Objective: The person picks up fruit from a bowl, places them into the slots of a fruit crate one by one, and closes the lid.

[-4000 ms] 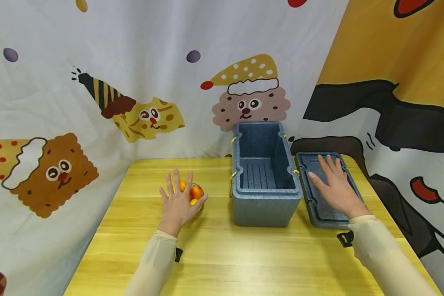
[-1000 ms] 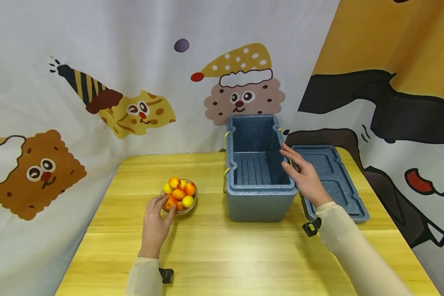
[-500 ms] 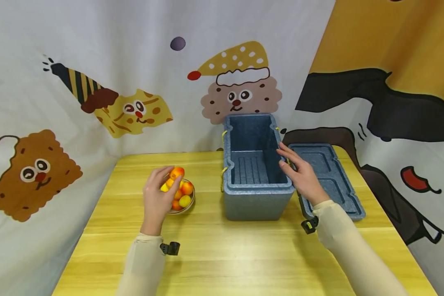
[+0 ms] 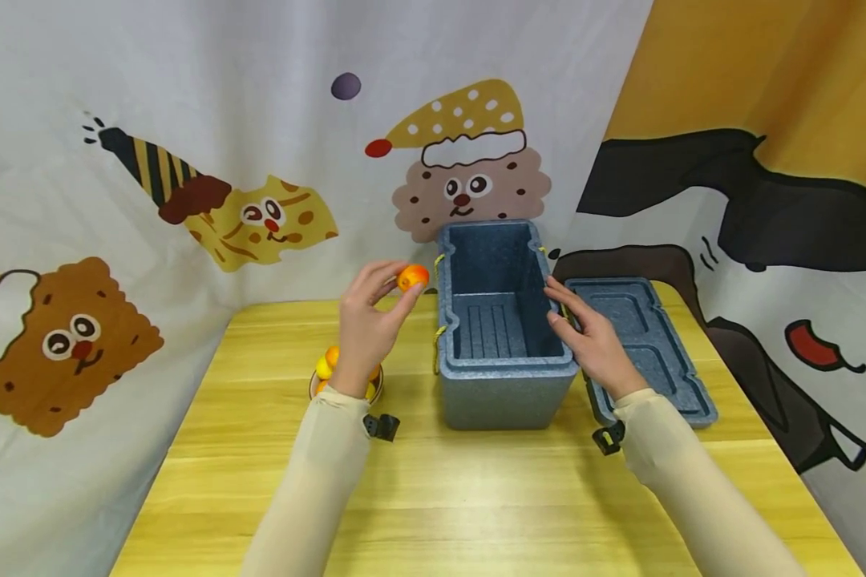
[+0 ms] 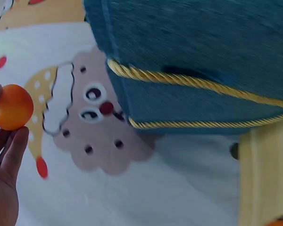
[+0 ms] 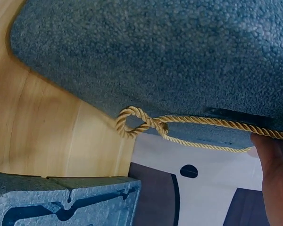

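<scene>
My left hand (image 4: 368, 328) pinches a small orange fruit (image 4: 413, 277) between thumb and fingertips, in the air just left of the foam box (image 4: 505, 398). In the left wrist view the orange fruit (image 5: 13, 107) is smooth, with a small dark spot at one end. The grey-blue box stands uncovered, its ribbed floor showing. Along its right rim rests my right hand (image 4: 595, 344), fingers fairly straight, fingertips over the edge. In the right wrist view that hand (image 6: 276, 174) is beside the yellow rope handle (image 6: 212, 122). Below my left forearm, a bowl (image 4: 378, 391) of orange and yellow fruit is partly hidden.
The box's lid (image 4: 642, 336) lies on the wooden table (image 4: 433, 497) right of the box. A printed curtain (image 4: 281, 96) hangs close behind the table. Yellow rope handles hang on both box sides.
My left hand has taken an orange fruit from the bowl, lifted it and carried it right toward the box. My right hand has moved from above the lid to the box's right rim.
</scene>
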Motion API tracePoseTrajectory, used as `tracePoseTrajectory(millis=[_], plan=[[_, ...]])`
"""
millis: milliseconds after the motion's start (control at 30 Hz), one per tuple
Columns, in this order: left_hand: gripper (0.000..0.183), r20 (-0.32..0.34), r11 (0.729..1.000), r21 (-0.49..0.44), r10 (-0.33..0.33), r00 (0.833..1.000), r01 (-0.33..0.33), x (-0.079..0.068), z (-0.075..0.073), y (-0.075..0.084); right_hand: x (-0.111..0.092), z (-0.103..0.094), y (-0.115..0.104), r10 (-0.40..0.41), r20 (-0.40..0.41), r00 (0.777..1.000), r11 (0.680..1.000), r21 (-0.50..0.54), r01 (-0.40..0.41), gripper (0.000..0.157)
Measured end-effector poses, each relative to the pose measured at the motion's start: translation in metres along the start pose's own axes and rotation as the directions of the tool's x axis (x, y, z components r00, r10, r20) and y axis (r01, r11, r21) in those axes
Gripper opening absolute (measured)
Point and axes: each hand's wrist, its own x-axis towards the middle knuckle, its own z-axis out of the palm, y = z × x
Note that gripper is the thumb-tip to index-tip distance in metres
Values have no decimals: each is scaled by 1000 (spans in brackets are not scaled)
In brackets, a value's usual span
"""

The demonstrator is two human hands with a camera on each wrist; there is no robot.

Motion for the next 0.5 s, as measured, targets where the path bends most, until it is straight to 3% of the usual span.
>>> tracePoseTrajectory(millis=[67, 233, 367, 500], plan=[[32, 36, 1000, -11, 10, 999, -9, 10, 8, -7, 1, -1, 0, -2, -1, 1000, 1000, -11, 2, 45], [34, 151, 1000, 22, -8, 988, 4, 42, 25, -5, 3, -3, -2, 3, 8, 1000, 1000, -15, -3, 46], [33, 241, 995, 91, -65, 968, 45, 68, 37, -2, 3, -2, -3, 2, 9, 1000, 1000, -12, -2, 45], [33, 303, 985, 129, -145, 942, 110, 85, 47, -2, 0, -1, -4, 14, 14, 1000, 1000, -23, -14, 45]])
